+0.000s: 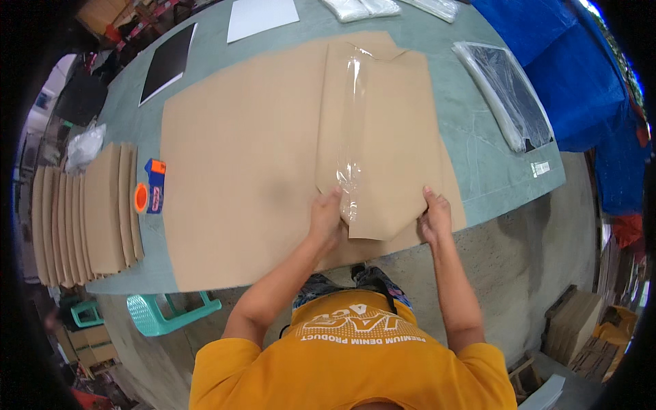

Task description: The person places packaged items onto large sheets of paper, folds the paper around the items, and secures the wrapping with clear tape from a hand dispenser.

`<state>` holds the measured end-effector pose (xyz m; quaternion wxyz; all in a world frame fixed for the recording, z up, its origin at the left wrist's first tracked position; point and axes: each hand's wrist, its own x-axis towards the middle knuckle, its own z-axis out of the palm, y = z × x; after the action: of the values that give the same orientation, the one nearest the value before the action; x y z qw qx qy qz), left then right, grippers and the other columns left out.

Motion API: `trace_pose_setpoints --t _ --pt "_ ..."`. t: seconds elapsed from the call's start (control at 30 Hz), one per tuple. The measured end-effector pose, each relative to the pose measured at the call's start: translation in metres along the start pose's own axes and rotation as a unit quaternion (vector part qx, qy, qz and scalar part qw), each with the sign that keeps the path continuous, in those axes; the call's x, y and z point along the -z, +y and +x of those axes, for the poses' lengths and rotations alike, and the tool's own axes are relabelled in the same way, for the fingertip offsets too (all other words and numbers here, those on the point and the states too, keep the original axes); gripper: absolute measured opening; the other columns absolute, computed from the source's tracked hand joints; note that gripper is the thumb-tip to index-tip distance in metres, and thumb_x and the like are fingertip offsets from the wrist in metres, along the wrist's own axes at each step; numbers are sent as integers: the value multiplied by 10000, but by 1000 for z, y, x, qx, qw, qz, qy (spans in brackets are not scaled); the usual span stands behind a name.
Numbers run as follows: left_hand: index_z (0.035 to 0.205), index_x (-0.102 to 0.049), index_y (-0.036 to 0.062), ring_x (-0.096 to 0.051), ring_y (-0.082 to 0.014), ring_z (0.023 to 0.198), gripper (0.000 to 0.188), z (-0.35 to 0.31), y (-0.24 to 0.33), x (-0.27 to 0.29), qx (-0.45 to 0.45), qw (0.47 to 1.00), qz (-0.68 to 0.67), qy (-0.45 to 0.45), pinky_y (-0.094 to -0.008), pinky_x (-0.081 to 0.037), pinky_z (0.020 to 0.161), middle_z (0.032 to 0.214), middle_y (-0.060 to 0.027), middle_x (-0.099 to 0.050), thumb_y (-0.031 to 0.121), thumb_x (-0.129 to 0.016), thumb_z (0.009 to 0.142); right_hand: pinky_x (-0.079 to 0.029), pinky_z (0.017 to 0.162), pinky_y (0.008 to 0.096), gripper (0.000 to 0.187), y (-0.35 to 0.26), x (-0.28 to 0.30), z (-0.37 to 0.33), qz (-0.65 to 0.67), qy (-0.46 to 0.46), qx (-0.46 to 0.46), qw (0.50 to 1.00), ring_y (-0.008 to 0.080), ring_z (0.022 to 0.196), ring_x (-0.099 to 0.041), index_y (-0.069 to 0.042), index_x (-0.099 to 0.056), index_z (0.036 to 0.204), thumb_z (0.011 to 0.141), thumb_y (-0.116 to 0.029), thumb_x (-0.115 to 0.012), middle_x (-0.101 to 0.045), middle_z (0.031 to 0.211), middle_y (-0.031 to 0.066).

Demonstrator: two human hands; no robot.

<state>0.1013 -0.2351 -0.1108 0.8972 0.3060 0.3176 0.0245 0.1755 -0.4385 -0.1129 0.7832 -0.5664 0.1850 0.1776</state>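
A flat parcel wrapped in brown kraft paper lies in front of me, with a strip of clear tape running down its left part. At its near end the paper is folded in toward a blunt point. My left hand is closed on the near left edge, thumb on top. On the near right edge my right hand grips the fold the same way. The fingers under the paper are hidden. Beneath the parcel spreads a large sheet of brown paper.
The green table holds a blue and orange tape dispenser and a stack of folded brown parcels at left. Plastic-wrapped black sheets lie at right. A black panel and white sheet lie farther back. A green stool stands below.
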Motion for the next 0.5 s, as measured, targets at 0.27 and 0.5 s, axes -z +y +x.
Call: trace_pose_setpoints --t 0.27,0.5 --pt "918 -597 0 -614 -223 724 246 -60 50 36 178 673 596 -401 -335 -474 649 737 -120 -621 235 -533 884 -506 695 303 353 -70 64 -68 -264 -432 -197 839 206 784 -646 33 -631 884 927 -267 -449 -659 828 152" --pt "1140 -520 58 -424 -320 1152 441 82 37 -77 -480 387 761 -201 -441 -334 951 1255 -160 -448 332 -582 800 -286 1010 444 478 -57 -19 57 -614 -135 479 612 303 1198 -410 -27 -486 1211 863 -354 -500 -487 1249 127"
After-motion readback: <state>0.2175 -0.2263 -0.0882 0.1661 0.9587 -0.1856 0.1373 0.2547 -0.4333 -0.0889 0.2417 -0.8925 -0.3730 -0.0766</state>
